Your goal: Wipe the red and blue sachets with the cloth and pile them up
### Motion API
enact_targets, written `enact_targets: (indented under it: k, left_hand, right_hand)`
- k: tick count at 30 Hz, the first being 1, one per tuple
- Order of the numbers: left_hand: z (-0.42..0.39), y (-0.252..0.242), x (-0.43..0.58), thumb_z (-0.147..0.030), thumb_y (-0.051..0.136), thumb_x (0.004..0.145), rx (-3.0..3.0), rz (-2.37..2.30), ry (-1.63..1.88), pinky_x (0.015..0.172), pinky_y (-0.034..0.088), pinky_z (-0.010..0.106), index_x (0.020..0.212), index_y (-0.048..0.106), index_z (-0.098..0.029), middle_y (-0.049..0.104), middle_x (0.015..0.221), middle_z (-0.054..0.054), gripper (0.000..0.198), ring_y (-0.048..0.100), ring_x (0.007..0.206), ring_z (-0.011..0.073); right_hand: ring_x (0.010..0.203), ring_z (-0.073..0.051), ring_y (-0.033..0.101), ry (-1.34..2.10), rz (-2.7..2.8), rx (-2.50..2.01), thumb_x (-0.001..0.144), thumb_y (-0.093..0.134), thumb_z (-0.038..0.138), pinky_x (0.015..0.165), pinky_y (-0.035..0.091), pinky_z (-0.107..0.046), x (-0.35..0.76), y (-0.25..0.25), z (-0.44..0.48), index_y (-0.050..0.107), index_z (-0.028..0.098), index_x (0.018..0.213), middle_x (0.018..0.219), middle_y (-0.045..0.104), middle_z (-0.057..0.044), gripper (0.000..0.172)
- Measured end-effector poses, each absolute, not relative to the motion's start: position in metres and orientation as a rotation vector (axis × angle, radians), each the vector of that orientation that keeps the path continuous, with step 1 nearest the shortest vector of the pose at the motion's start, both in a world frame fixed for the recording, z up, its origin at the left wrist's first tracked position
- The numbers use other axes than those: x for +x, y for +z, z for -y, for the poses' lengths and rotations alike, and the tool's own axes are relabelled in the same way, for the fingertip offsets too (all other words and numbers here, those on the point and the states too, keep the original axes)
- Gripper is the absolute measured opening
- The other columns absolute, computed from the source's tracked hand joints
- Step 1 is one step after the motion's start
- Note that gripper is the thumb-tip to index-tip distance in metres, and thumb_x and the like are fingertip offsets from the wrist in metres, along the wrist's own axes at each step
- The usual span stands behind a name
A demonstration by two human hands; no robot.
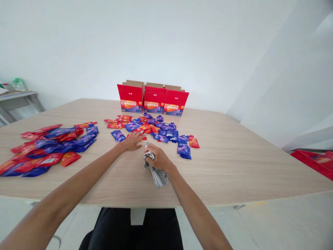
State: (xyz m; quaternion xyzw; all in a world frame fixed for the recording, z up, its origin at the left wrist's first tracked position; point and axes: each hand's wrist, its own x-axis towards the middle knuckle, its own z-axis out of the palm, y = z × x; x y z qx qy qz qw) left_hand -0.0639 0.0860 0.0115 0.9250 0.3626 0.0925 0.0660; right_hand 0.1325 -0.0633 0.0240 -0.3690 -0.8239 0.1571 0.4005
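Under right hand (159,159): grey striped cloth (157,173), bunched in closed fist, loose end trailing back along wrist onto wooden table (234,166). Just left of it, left hand (133,141) flat, fingers spread, fingertips touching near edge of red and blue sachets (156,130) scattered directly ahead. Beyond that scatter, three red cartons (153,99) upright in row, top flaps open, touching side by side. Well left of left hand, second larger heap of sachets (49,146). Far right of right hand, red packaging (316,161) past table edge.
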Motion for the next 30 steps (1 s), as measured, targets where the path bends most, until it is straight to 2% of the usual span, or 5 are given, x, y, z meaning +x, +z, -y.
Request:
enact_targets:
  k: [5, 14, 19, 24, 30]
  left_hand:
    - [-0.093, 0.008, -0.057, -0.046, 0.044, 0.095, 2.745, -1.532, 0.158, 0.108, 0.033, 0.051, 0.141, 0.046, -0.005, 0.047, 0.143, 0.029, 0.062, 0.044, 0.133, 0.0399]
    - [-0.048, 0.0, -0.035, -0.052, 0.046, 0.094, 2.182, -1.179, 0.943, 0.1, 0.042, 0.04, 0.122, 0.061, -0.016, 0.063, 0.121, 0.016, 0.048, 0.055, 0.118, 0.03]
    - [-0.002, -0.004, -0.004, -0.071, 0.028, 0.092, 1.394, -0.84, 1.057, 0.089, 0.049, 0.037, 0.094, 0.068, -0.015, 0.071, 0.09, 0.01, 0.068, 0.064, 0.093, 0.0256]
    - [0.026, -0.008, 0.002, -0.057, 0.065, 0.081, 1.168, -0.68, 1.102, 0.104, 0.042, 0.035, 0.089, 0.072, -0.018, 0.074, 0.093, 0.005, 0.041, 0.061, 0.109, 0.0268]
    - [0.031, -0.01, 0.0, -0.057, 0.069, 0.078, 1.163, -0.644, 1.067, 0.111, 0.036, 0.039, 0.086, 0.073, -0.021, 0.075, 0.095, 0.006, 0.037, 0.059, 0.116, 0.0279]
  right_hand:
    - [0.087, -0.018, 0.059, 0.39, 2.07, -0.936, 0.076, 0.054, 0.011, 0.078, 0.046, -0.027, 0.134, 0.023, 0.062, 0.059, 0.022, 0.089, 0.092, 0.06, -0.003, 0.018]
    - [0.088, -0.019, 0.058, 0.229, 1.848, -1.007, 0.08, 0.053, 0.014, 0.08, 0.046, -0.03, 0.133, 0.029, 0.064, 0.057, 0.023, 0.092, 0.094, 0.059, -0.004, 0.016]
    - [0.079, -0.018, 0.056, 0.254, 1.888, -0.978, 0.08, 0.053, 0.013, 0.073, 0.045, -0.028, 0.13, 0.026, 0.066, 0.054, 0.023, 0.091, 0.088, 0.058, -0.001, 0.015]
    - [0.086, -0.02, 0.058, 0.215, 1.887, -1.02, 0.081, 0.054, 0.014, 0.077, 0.046, -0.03, 0.128, 0.023, 0.065, 0.054, 0.023, 0.09, 0.091, 0.059, -0.003, 0.013]
    - [0.081, -0.019, 0.055, 0.168, 1.681, -1.068, 0.083, 0.051, 0.015, 0.076, 0.045, -0.031, 0.133, 0.026, 0.063, 0.051, 0.023, 0.086, 0.086, 0.056, -0.003, 0.008]
